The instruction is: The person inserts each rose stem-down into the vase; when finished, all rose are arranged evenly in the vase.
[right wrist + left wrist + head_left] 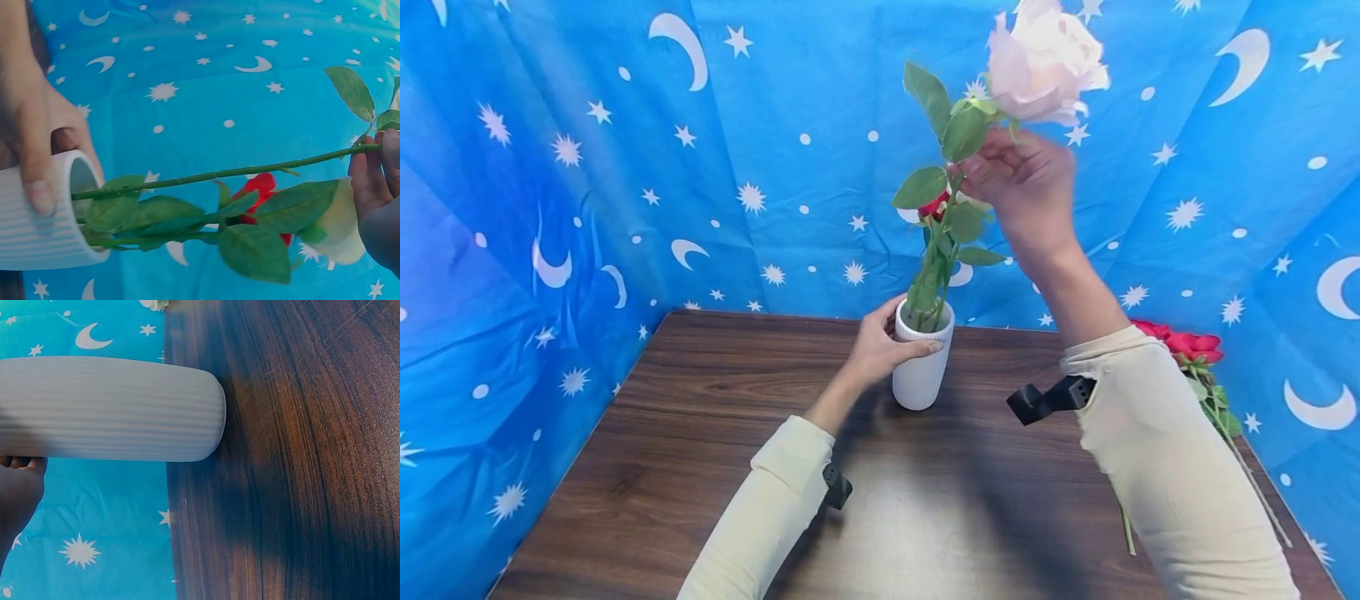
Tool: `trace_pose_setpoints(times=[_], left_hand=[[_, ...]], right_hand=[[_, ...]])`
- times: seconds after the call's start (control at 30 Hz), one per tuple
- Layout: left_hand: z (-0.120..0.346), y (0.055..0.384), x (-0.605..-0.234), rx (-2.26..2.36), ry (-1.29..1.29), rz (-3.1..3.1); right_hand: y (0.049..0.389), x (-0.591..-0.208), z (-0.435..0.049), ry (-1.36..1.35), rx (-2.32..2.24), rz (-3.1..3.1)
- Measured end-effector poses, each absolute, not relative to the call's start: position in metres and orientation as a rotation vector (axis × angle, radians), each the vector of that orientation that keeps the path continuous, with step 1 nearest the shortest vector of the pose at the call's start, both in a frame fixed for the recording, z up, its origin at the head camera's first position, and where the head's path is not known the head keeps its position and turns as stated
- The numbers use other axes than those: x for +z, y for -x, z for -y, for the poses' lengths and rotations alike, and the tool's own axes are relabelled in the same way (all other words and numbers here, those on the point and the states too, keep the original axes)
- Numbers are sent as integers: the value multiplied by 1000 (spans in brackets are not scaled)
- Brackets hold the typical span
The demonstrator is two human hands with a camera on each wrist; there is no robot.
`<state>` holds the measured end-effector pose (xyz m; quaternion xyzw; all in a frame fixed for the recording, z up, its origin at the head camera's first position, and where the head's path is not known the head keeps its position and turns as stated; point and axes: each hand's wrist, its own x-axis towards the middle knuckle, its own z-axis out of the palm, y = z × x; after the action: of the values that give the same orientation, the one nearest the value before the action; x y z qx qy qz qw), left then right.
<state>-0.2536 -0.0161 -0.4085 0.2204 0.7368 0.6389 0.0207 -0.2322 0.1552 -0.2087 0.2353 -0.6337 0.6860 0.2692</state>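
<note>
Rose (1047, 68): probably light, bendy; best held by stem (219, 174), where right hand (1030, 183) fingers pinch, above vase (920, 377).
Vase: likely breakable; left hand (880, 342) fingers clamp its upper wall.

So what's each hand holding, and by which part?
The right hand pinches the pale rose high on its stem, below the bloom; the left hand grips the vase near its rim.
</note>
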Motion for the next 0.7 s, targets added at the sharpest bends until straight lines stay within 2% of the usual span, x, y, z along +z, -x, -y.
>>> trace_pose_setpoints(times=[0.7], left_hand=[[16, 255, -408, 1941, -645, -2304]], right_hand=[[258, -259, -140, -611, 1687, 1998]])
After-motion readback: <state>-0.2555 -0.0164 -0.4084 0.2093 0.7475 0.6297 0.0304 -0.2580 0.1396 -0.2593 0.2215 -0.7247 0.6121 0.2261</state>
